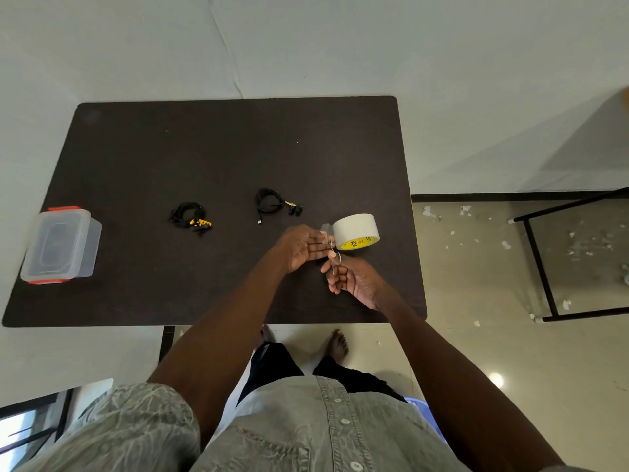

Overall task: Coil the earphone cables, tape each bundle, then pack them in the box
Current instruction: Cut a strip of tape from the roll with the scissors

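**Tape work at the near right of a dark table**

Surface: dark brown table [211, 158], matte, rounded corners, a few pale specks. White wall or sheet behind, at 12 o'clock. Glossy beige floor at 3 o'clock, littered with white scraps; a black metal frame [541, 257] stands there.

Box [61, 245]: clear plastic, red clips, lid on, at the table's 9 o'clock edge. Two coiled black earphone bundles lie mid-table, well apart: left bundle [190, 218] with yellow parts, right bundle [274, 204] with loose plug and buds.

Tape roll [355, 230] at 4 o'clock, held off the table. Left hand [304, 247] reaches to the roll, fingers extended at its side; exact hold unclear. Right hand [354, 281] just below, fingers curled round small scissors [335, 262], blades pointing up at the tape.

Hard to make out: the pulled tape strip, near-transparent; the roll's far side; the scissor handles inside the fingers. Bare feet visible under the near table edge.
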The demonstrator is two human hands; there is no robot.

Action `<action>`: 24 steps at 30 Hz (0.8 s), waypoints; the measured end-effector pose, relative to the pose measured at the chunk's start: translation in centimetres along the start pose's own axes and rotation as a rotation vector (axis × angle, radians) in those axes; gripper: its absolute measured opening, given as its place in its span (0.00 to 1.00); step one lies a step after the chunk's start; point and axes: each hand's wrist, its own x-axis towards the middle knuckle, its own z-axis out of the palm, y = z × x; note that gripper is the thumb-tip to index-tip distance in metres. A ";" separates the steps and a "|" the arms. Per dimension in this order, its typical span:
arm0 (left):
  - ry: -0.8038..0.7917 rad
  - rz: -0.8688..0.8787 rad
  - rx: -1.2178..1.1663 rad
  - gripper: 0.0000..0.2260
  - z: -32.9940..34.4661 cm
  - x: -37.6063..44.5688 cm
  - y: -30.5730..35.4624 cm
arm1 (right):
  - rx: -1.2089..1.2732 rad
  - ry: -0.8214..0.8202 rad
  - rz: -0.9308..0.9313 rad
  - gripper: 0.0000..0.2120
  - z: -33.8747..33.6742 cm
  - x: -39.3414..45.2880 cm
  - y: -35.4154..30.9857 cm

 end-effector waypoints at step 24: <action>-0.016 0.020 -0.003 0.07 0.1 0.2 0.0 | 0.005 0.044 -0.021 0.19 0.2 1.2 -1.0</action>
